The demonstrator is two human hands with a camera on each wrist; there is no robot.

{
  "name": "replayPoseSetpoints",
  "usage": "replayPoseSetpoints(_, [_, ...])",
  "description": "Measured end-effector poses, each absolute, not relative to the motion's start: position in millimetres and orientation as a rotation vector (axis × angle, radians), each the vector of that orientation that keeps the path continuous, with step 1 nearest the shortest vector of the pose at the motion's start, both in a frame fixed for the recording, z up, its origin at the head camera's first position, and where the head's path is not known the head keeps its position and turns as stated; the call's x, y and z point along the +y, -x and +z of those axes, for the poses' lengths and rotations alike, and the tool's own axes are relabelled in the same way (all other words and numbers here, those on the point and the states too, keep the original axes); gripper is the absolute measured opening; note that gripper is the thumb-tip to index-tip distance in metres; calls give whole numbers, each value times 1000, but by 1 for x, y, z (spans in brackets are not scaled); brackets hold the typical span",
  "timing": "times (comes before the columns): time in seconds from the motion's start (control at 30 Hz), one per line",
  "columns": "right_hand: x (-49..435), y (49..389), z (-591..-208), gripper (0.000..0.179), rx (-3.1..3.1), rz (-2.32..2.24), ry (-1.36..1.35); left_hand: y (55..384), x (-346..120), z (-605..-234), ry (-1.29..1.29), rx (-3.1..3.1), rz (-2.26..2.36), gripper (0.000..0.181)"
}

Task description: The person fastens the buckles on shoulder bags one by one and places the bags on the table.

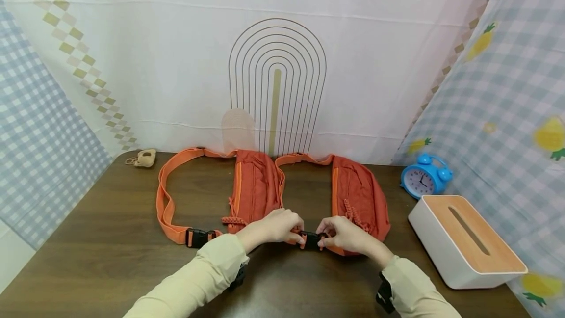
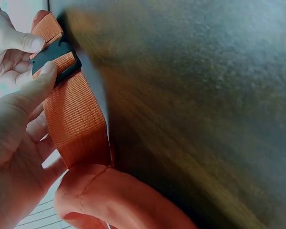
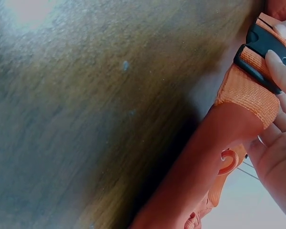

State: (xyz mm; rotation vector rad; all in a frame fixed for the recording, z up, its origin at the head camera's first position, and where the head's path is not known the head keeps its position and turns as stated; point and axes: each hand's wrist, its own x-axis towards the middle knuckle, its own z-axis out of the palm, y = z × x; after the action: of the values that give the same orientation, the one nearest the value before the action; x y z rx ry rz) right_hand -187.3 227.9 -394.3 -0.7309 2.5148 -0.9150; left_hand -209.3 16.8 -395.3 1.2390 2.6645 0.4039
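Note:
Two red-orange waist bags lie on the table, a left waist bag [image 1: 258, 188] and a right waist bag [image 1: 364, 200]. Between my hands is the black side-release buckle [image 1: 311, 241] of the right bag, its two halves together. My left hand [image 1: 279, 225] pinches the buckle's left end, thumb on the black plastic in the left wrist view. From the other side my right hand [image 1: 346, 234] grips the right end, where orange webbing [image 3: 248, 90] runs into the bag. Another black buckle [image 1: 199, 238] on the left bag's looped strap [image 1: 162, 195] is fastened and lies on the table.
A blue alarm clock [image 1: 425, 176] stands at the back right, behind a white tissue box [image 1: 446, 254] with a wooden lid. At the back left corner sits a small beige object [image 1: 145, 158] with a cord. Patterned cloth [image 1: 185, 63] hangs behind the table.

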Motion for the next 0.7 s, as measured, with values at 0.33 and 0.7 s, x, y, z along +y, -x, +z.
replayPoseSetpoints(0.33, [236,188,-392,30,2514,-990,727,210,14,-395,-1339,2640,402,24])
replayPoseSetpoints(0.7, [249,196,-390,47,2923,-1000,507,212,-4,-392,-1323,2762,510,50])
